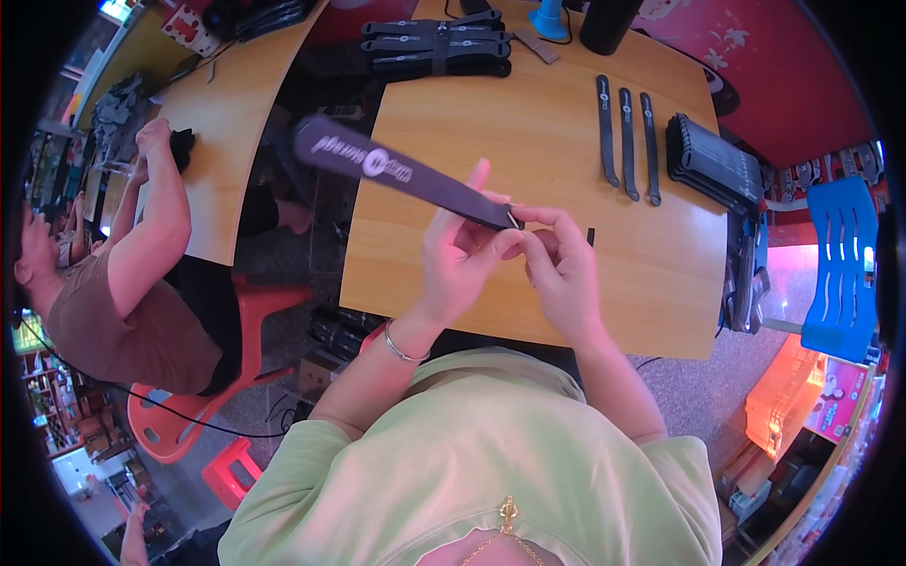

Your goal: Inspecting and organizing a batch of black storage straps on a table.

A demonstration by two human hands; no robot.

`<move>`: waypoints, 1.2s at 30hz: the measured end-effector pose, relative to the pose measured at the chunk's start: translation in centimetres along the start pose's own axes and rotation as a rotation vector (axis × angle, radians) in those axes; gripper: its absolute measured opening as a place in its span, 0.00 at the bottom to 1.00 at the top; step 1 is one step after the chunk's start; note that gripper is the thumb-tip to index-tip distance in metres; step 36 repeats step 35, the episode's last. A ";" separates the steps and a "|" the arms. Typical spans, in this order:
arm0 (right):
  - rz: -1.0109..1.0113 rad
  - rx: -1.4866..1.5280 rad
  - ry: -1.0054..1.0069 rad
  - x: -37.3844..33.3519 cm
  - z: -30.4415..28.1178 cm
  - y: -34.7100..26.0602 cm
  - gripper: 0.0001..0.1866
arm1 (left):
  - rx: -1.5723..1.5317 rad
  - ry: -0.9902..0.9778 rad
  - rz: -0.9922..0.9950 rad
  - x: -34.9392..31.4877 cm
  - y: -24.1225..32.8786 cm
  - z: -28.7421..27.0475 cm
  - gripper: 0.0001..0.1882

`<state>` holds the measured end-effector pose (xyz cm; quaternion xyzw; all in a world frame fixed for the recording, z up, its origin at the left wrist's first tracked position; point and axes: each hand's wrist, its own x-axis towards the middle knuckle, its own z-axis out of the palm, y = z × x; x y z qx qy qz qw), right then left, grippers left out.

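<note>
A black strap [377, 166] with white print stretches up and left from my hands over the wooden table. Its broad, rounded end sticks out past the table's left edge. My left hand [451, 259] is closed round the narrow end, thumb and fingers gripping it. Pressed against that same end are the thumb and fingertips of my right hand [566, 269]. A small bit that looks like metal shows between the two hands, partly hidden by the fingers. Beside my right hand, a short black strip [591, 237] lies on the table.
Three similar straps [627, 141] lie side by side on the table [453, 123]. Bundled black straps [439, 45] are at the back left, a stack of black pouches [713, 160] at the right. A dark cylinder [607, 25] stands at the back. Another person [142, 283] sits at the left table.
</note>
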<state>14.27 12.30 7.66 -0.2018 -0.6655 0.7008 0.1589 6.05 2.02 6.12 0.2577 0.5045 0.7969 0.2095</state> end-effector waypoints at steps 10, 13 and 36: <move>-0.340 -0.625 -0.142 1.2 -2.3 -0.7 0.09 | 0.343 -0.346 -0.088 1.6 1.0 -3.1 0.31; -0.251 -0.618 -0.201 1.2 -2.3 -0.3 0.08 | 0.408 -0.410 -0.056 2.0 1.1 -3.5 0.34; -0.255 -0.482 -0.028 0.0 0.0 -0.4 0.15 | 0.234 -0.030 -0.037 0.2 -1.5 -1.3 0.27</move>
